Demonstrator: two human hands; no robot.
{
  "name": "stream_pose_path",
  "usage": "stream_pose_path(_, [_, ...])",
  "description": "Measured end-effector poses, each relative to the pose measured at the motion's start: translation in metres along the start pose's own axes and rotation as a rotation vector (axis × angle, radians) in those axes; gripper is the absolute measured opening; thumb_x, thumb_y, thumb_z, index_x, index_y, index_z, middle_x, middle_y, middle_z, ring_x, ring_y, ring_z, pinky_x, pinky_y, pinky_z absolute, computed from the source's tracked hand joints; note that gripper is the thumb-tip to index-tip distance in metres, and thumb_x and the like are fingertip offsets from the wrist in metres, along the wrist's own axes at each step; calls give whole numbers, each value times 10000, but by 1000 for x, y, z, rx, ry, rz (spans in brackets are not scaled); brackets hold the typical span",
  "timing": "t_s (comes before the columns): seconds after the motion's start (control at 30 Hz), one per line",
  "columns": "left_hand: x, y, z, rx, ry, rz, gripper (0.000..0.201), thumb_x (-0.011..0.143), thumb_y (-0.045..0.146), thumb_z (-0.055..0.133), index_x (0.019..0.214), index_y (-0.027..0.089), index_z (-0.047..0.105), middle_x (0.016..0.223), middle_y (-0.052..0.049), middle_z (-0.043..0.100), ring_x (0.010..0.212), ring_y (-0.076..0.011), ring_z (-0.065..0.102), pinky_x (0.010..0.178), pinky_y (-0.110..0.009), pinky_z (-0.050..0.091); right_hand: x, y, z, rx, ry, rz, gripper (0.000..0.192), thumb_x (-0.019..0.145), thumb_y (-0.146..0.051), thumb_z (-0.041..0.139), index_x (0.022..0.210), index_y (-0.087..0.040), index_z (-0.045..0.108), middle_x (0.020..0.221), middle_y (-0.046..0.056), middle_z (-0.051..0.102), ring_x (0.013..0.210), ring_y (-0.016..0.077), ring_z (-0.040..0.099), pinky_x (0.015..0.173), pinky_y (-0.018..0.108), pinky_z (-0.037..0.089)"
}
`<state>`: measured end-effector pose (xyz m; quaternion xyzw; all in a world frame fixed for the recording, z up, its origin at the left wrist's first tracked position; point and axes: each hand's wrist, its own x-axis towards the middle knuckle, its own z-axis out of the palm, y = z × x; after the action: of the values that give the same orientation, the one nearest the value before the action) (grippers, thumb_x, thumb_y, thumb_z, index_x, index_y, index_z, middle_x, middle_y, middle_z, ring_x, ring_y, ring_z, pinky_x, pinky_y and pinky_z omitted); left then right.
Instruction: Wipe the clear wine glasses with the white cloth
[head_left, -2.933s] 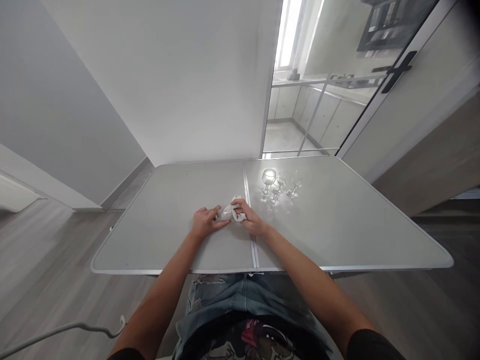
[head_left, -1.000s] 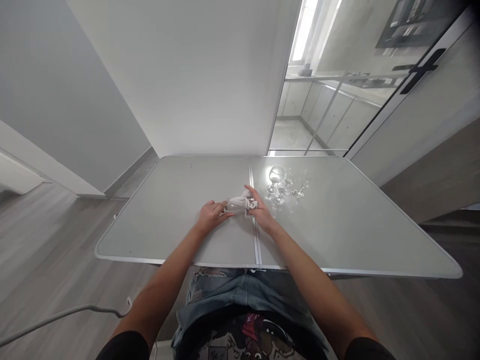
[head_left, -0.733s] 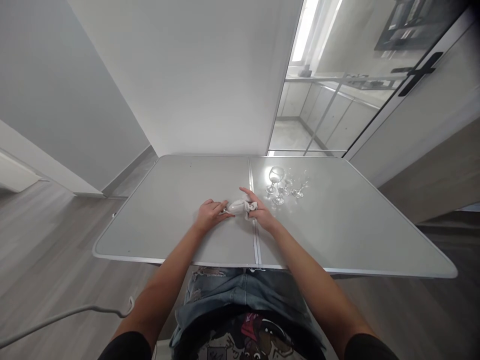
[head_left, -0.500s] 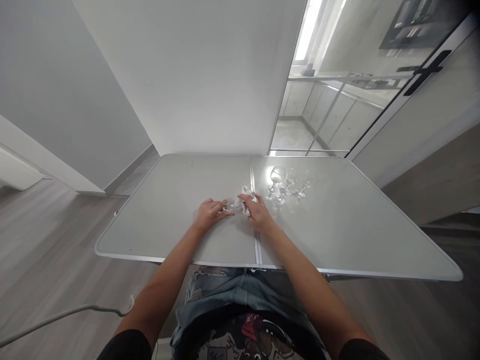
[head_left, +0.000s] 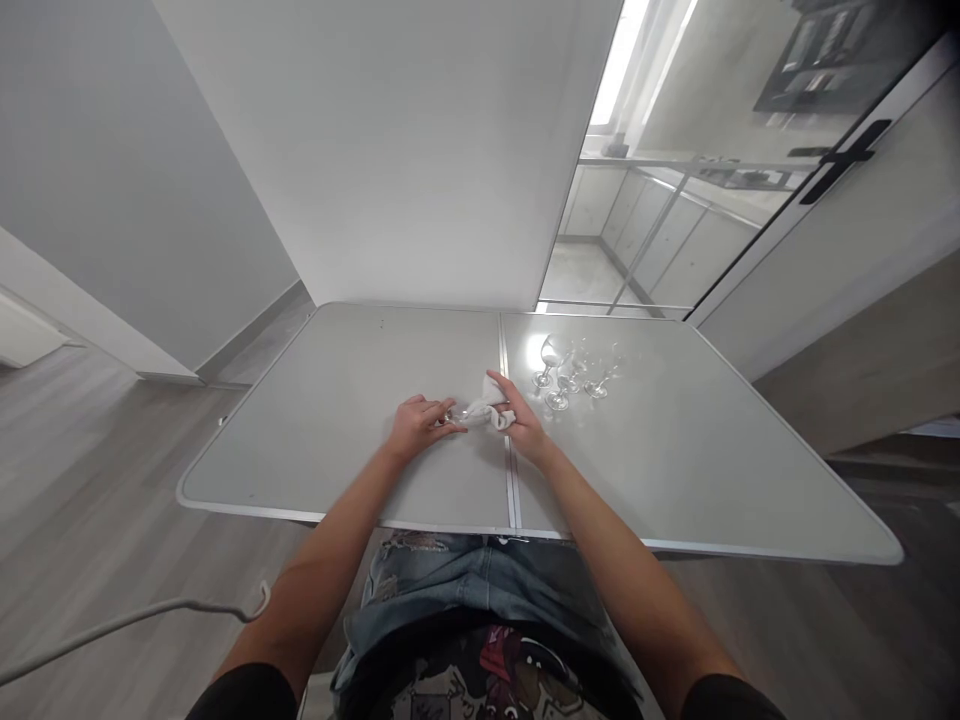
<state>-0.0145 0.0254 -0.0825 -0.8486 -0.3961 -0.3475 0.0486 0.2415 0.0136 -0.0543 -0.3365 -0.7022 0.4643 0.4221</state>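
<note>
A clear stemmed glass (head_left: 463, 411) lies on its side over the middle of the grey folding table (head_left: 315, 440). My left hand (head_left: 417, 425) grips its stem end. My right hand (head_left: 521, 425) presses a small white cloth (head_left: 496, 404) around the bowl of the glass. The cloth hides most of the bowl. Both hands sit beside the table's centre seam.
Three more stemmed glasses (head_left: 566, 372) stand upright just right of the seam, behind my right hand. A white wall panel rises behind the table, with a glass door to the right. A white cable (head_left: 127, 620) trails across the wooden floor at the lower left.
My right hand has turned the cloth around the glass bowl, shifting back and forth. My left hand has kept its hold on the stem. The standing glasses have not moved.
</note>
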Motion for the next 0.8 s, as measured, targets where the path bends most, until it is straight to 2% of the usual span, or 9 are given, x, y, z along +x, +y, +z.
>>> stream_pose_path(0.1, [-1,-1,4,8,-12,36,476,840,630,652,1069,214,691,668,-10,722,587,-127,656,635,-285,412,1,5,1,-264,-24,-79,777,732,-99,500,1490,-237,406,870,26,665,886,233,586,1050,481,360])
stream_pose_path(0.17, [-1,0,5,24,20,40,459,851,605,657,1074,204,684,655,-7,717,573,-126,649,632,-283,410,2,7,7,-344,-16,-109,792,710,-76,488,1485,-216,412,910,47,674,944,244,589,1103,506,299])
stream_pose_path(0.23, [-1,1,4,40,50,35,439,869,580,652,1082,197,679,641,-7,710,569,-129,649,630,-285,407,3,6,13,-259,8,-88,828,735,-87,480,1537,-211,317,987,63,682,993,240,592,1088,486,327])
stream_pose_path(0.37, [1,3,2,46,40,16,438,884,587,628,1078,197,673,654,-18,717,585,-138,655,627,-293,402,3,-3,17,120,13,45,929,777,-153,498,1598,-272,81,1093,47,672,950,203,598,917,368,450])
stream_pose_path(0.43, [1,3,1,37,17,3,446,889,600,611,1082,202,672,658,-19,718,586,-138,651,632,-295,402,2,-7,13,216,-21,83,960,750,-158,521,1597,-277,84,1042,25,676,894,193,590,858,332,456])
stream_pose_path(0.5, [1,4,1,26,-8,-5,462,891,617,594,1088,207,673,658,-18,716,586,-138,647,638,-295,403,2,-8,8,211,-58,88,926,751,-165,533,1588,-257,148,979,17,667,856,191,579,836,322,452])
stream_pose_path(0.6, [1,4,2,20,-38,14,499,869,652,594,1079,208,678,665,-21,718,590,-139,647,645,-293,404,4,-3,1,21,-108,27,783,779,-169,515,1530,-235,307,924,15,638,824,194,563,868,349,449])
stream_pose_path(0.7, [1,3,3,30,-15,43,495,857,642,621,1073,200,679,662,-13,719,588,-131,649,638,-286,396,6,6,1,-268,-95,-86,700,730,-109,479,1421,-215,451,927,30,627,852,210,555,992,434,399])
stream_pose_path(0.8, [1,2,3,55,22,51,461,877,595,634,1101,193,672,652,-8,717,584,-125,652,628,-281,384,7,9,8,-388,-48,-134,710,685,-77,467,1386,-188,484,1021,70,636,961,241,565,1090,501,303])
